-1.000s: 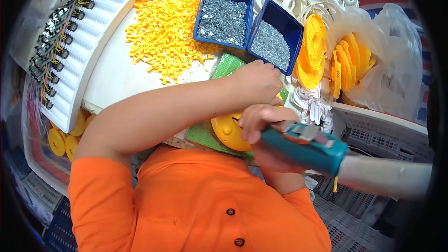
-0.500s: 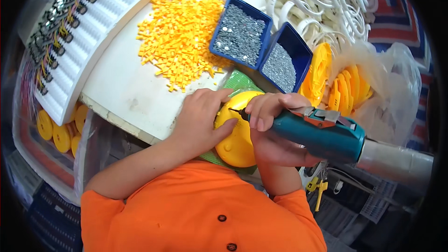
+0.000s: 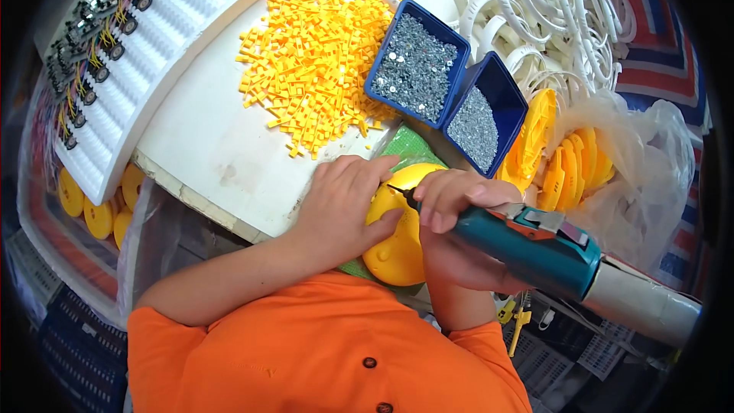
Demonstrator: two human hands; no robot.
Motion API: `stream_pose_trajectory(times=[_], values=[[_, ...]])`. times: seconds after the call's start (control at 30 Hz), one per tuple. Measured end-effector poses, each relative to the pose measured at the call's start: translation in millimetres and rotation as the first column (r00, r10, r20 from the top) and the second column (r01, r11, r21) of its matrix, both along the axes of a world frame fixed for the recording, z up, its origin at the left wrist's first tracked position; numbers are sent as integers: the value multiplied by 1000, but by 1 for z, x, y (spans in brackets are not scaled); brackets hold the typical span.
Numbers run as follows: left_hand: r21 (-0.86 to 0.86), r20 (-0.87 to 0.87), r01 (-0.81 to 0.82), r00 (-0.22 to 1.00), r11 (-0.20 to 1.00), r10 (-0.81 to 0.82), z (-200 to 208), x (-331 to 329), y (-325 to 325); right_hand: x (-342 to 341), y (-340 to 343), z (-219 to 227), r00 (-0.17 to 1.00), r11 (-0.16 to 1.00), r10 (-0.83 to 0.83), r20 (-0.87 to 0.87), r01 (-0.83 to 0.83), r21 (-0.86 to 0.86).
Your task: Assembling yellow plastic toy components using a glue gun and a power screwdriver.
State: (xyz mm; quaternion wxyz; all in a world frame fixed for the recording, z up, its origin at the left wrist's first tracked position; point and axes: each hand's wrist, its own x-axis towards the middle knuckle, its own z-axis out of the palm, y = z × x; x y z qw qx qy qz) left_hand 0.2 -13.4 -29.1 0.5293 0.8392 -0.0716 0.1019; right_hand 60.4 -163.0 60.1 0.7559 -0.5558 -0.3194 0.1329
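A yellow round plastic part [image 3: 397, 260] with a domed face lies on a green mat [image 3: 409, 145] at the table's near edge. My left hand [image 3: 340, 203] steadies it from the left, the thumb pressed on its face and the fingers along its far side. In my right hand [image 3: 455, 195] is a teal electric screwdriver [image 3: 539, 248], held nearly flat and pointing left. Its thin dark bit reaches over the part's far left area, close to my left fingertips. Whether the bit tip touches the part, I cannot tell.
Small yellow plastic pieces [image 3: 317, 69] are heaped beyond my hands. Two blue bins [image 3: 417, 61] of small metal pieces stand right of them. At the left is a white foam tray [image 3: 164, 69] with wired parts; at the right, yellow shells [image 3: 577, 168] in a clear bag and white rings [image 3: 527, 0].
The whole view has shifted, so things appear slightly further right and lower. The screwdriver's rear end has swung a little toward me. My hands keep about the same places on the yellow part and screwdriver.
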Motion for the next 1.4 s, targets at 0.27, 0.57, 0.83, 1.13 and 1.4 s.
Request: stream_pose_trajectory(times=[0.27,0.57,0.83,1.13,1.4], values=[[7,3,-1,1000,1000,1,-2,0,-1,-7,2,8,991,994,-106,-84,105,-13],[5,10,4,1000,1000,-5,-2,1,-1,-5,11,2,998,993,-58,-19,56,-104],[76,-30,160,987,984,-158,24,26,-2,8,-26,18,977,981,-190,100,185,62],[84,-33,284,959,955,-282,19,64,-31,28,-33,-17,924,917,-358,-136,375,139],[46,-33,289,957,956,-287,19,64,-32,28,-42,-25,955,943,-286,-79,295,153]])
